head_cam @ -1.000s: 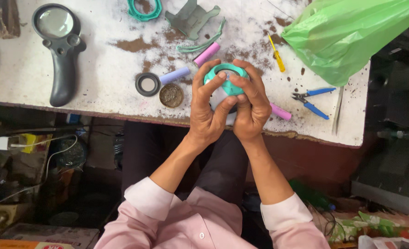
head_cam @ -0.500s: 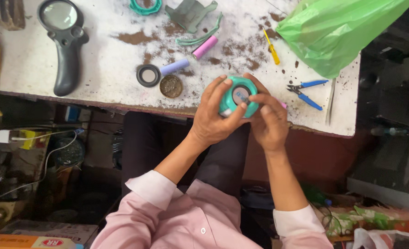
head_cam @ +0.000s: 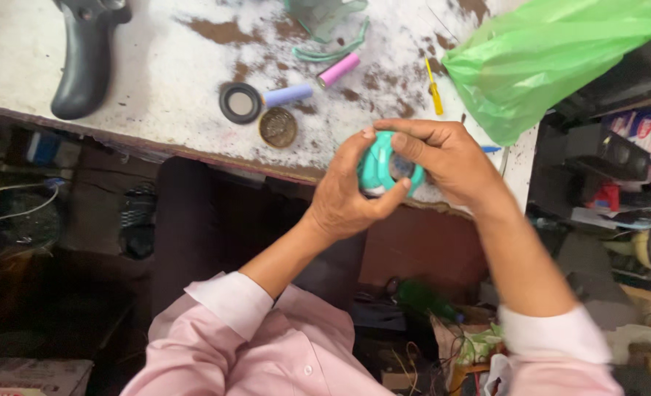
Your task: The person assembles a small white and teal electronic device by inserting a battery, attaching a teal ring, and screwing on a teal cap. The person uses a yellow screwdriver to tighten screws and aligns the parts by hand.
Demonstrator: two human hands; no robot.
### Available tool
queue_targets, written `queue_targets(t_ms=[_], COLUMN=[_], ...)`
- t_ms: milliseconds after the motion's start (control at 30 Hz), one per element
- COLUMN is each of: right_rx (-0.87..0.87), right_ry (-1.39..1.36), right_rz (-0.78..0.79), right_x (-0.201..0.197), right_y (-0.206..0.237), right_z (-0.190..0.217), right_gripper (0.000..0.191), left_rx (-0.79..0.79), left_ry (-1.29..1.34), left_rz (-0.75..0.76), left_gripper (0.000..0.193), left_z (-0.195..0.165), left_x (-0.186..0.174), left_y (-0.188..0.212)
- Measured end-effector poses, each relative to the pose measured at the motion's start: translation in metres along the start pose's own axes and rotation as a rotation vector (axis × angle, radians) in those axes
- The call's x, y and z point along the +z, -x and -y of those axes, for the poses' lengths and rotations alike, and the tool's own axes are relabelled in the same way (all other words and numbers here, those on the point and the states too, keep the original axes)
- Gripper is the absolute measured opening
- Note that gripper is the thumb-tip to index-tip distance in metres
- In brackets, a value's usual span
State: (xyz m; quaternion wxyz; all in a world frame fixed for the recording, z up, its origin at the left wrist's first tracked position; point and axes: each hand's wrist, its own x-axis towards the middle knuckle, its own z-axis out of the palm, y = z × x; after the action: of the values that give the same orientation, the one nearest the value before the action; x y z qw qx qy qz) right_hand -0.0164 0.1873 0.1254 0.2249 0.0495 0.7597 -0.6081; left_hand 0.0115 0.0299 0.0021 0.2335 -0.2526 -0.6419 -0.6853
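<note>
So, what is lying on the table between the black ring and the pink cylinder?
In the head view, a pale blue cylinder lies between the black ring and the pink cylinder; it appears to touch the ring but not the pink one.

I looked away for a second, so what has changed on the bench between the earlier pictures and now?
Both hands, left hand and right hand, carried the teal round part toward the bench's near edge and turned it, so it now shows more edge-on. Neither hand let go. The black ring, brass disc, lilac cell, pink cell and green bag lie as before.
</note>
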Motion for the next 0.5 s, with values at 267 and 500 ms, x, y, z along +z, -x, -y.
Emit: queue_targets(t_ms=[267, 500], right_rx=[0.466, 0.528], right_ry=[0.0, 0.037], right_rz=[0.115, -0.004], right_x=[-0.014, 0.004], right_y=[-0.015, -0.014], right_z=[0.036, 0.044], right_gripper=[0.047, 0.044], left_rx=[-0.033, -0.178], left_ry=[-0.102, 0.099], left_rz=[-0.066, -0.049], left_gripper=[0.092, 0.092], left_z=[-0.017, -0.015], left_x=[-0.001, 0.003], left_y=[-0.007, 0.0])
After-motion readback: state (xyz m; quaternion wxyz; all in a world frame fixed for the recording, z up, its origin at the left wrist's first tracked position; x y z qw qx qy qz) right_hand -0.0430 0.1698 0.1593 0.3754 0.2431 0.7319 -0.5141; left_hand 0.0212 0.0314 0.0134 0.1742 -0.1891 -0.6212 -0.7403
